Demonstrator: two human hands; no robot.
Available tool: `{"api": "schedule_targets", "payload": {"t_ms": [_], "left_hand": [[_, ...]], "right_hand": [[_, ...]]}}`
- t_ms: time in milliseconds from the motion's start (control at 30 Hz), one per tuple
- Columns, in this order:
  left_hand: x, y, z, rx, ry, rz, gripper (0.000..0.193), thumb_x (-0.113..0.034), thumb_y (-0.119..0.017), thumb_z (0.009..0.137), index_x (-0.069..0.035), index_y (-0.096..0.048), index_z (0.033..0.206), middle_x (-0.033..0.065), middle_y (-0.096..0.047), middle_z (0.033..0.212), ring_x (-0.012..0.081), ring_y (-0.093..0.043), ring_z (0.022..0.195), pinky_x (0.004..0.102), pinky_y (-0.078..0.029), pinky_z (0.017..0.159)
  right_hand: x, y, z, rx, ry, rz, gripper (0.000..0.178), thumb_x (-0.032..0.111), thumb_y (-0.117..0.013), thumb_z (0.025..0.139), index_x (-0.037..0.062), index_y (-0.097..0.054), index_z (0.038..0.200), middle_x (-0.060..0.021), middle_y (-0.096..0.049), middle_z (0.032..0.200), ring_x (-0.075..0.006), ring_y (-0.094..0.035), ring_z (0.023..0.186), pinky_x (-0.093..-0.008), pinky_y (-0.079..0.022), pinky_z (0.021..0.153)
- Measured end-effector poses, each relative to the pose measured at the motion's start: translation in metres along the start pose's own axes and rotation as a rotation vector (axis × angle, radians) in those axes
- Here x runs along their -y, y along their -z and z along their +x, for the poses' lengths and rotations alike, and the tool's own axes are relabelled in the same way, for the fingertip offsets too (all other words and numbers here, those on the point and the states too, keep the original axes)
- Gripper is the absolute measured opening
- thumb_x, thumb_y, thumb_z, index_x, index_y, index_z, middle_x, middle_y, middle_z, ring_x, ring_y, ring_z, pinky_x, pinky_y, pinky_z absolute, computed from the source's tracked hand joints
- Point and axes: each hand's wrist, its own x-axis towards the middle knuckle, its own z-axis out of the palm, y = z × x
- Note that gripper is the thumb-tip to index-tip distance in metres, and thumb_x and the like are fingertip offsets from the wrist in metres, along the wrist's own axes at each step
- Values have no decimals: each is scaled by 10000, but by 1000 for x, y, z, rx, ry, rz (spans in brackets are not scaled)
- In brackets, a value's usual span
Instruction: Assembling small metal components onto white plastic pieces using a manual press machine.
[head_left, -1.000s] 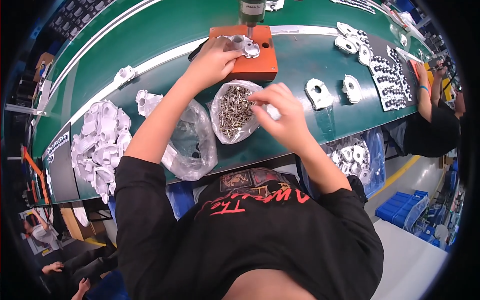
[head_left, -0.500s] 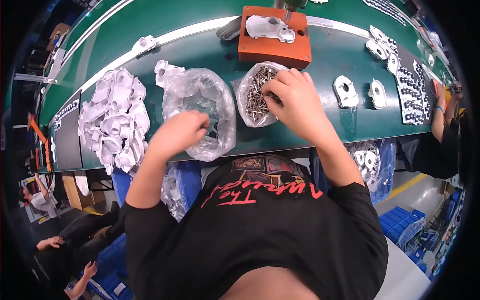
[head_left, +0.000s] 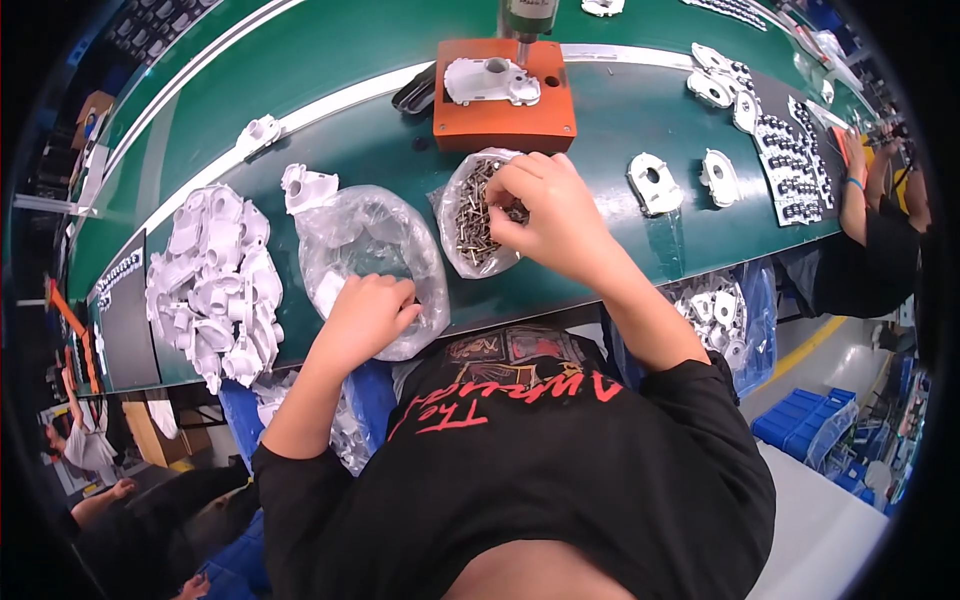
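My right hand (head_left: 545,205) pinches screws inside the small screw bag (head_left: 478,212) on the green bench (head_left: 340,60), fingers closed on them. My left hand (head_left: 365,318), fingers curled, grips the clear parts bag (head_left: 368,240). Best to lift only a few screws, cleanly.

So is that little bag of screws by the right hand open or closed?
Open. The bag of screws has its mouth spread wide, and the right hand has its fingertips reaching in among them.

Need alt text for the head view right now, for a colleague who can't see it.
The right hand picks in an open bag of screws while the left hand reaches into a clear plastic bag on a green bench.
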Motion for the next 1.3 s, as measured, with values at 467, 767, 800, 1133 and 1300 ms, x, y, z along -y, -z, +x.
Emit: {"api": "schedule_targets", "payload": {"t_ms": [467, 767, 800, 1133, 1300], "left_hand": [[-9, -7, 6, -168, 56, 80, 159, -176, -649, 755, -63, -575, 838, 87, -597, 814, 288, -565, 814, 392, -395, 732], [-6, -5, 2, -1, 142, 52, 225, -87, -620, 740, -37, -519, 935, 145, -630, 878, 360, -588, 875, 431, -399, 768], [-6, -6, 2, -27, 150, 64, 225, -87, -620, 740, -37, -519, 935, 145, -630, 878, 360, -588, 875, 431, -399, 768], [-1, -10, 3, -130, 124, 35, 190, -83, -638, 750, -24, -525, 890, 147, -617, 829, 339, -587, 829, 409, -401, 742], [0, -8, 5, -147, 123, -38, 102, -35, -587, 766, 13, -514, 819, 179, -594, 765, 370, -583, 775, 421, -434, 702]], "right_hand": [[-9, 4, -10, -182, -64, 354, 100, -9, -631, 750, 9, -609, 846, -74, -613, 806, -201, -581, 755, -298, -451, 709], [-18, 12, -19, -244, -183, 487, 90, -16, -629, 761, -13, -605, 847, -67, -613, 823, -148, -583, 763, -261, -456, 712], [-19, 12, -19, -241, -192, 486, 90, -16, -629, 761, -13, -605, 847, -67, -613, 823, -148, -583, 763, -261, -456, 712], [-21, 12, -23, -268, -201, 474, 88, -16, -625, 772, -20, -603, 857, -65, -606, 834, -139, -572, 766, -255, -450, 717], [-24, 13, -27, -280, -233, 495, 97, -31, -613, 778, -26, -599, 873, -64, -596, 868, -129, -554, 791, -245, -437, 731]]}}
